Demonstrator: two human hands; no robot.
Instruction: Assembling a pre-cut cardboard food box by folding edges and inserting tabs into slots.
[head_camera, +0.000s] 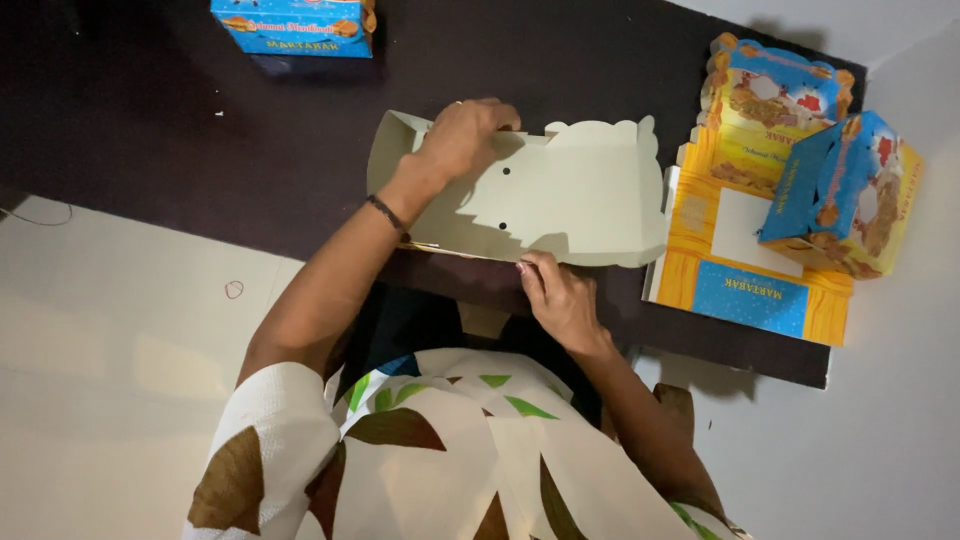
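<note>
- The left hand (462, 135) pressed flat, fingers together, on the pale, scallop-edged cardboard sheet (570, 195), which lay on the dark mat (200, 140).
- The right hand (560, 300) pinched its near edge.

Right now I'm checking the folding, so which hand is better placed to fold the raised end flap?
Probably the left hand: it rests on the cardboard blank beside that upturned end, while the right hand pinches the near edge.
</note>
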